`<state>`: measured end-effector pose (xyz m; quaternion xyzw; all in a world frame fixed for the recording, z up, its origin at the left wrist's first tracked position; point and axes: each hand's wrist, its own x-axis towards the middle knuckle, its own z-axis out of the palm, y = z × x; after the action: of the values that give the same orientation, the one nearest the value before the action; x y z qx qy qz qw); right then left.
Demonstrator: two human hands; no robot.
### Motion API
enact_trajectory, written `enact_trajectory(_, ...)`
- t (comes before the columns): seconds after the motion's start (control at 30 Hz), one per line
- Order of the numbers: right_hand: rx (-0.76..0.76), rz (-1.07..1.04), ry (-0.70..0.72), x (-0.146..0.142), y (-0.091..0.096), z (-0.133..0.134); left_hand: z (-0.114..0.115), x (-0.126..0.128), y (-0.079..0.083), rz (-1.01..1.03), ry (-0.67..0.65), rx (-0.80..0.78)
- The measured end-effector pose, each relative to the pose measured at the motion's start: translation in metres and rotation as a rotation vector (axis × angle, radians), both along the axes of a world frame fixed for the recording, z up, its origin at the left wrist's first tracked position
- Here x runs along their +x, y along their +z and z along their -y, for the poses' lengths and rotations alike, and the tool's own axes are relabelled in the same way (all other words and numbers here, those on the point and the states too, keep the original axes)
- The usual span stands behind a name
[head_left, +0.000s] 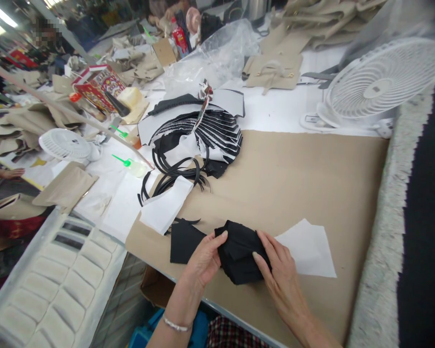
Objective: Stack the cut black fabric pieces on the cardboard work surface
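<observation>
Both of my hands are on a folded piece of black fabric (241,256) above the brown board at the table's front. My left hand (206,256) pinches its left edge between thumb and fingers. On the other side, my right hand (277,266) grips the right edge, thumb on top. A flat black piece (188,241) lies just left of my left hand. To the right, a white paper-like piece (310,249) lies partly behind my right hand. Another white piece (168,203) rests farther left, beside coiled black strips (179,169).
A fanned stack of black-and-white pieces (203,130) lies on the brown board (293,183). White fans (380,89) stand right and left. A green-tipped bottle (136,166), beige panels (67,186) and a white moulded tray (58,285) are at left. A co-worker's hand (14,173) shows far left.
</observation>
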<state>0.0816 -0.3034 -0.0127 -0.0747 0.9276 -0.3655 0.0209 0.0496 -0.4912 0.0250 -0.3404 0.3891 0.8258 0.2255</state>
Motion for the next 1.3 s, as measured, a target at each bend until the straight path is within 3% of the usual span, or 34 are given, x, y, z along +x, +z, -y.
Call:
enact_trajectory(0.27, 0.016, -0.228, 0.116, -0.008, 0.015, -0.005, -0.005, -0.003, 0.003, 0.067, 0.019, -0.013)
enact_trajectory(0.73, -0.166, 0.004, 0.121, -0.029, 0.027, -0.006, -0.007, -0.007, 0.001, 0.089, 0.021, -0.016)
enact_trajectory(1.07, -0.170, 0.032, 0.156, -0.029, 0.028, -0.007, -0.008, -0.009, 0.001, 0.094, 0.015, -0.027)
enact_trajectory(1.3, -0.204, 0.064, 0.170, -0.020, 0.035, -0.013, -0.016, -0.010, 0.019, 0.113, -0.006, -0.072)
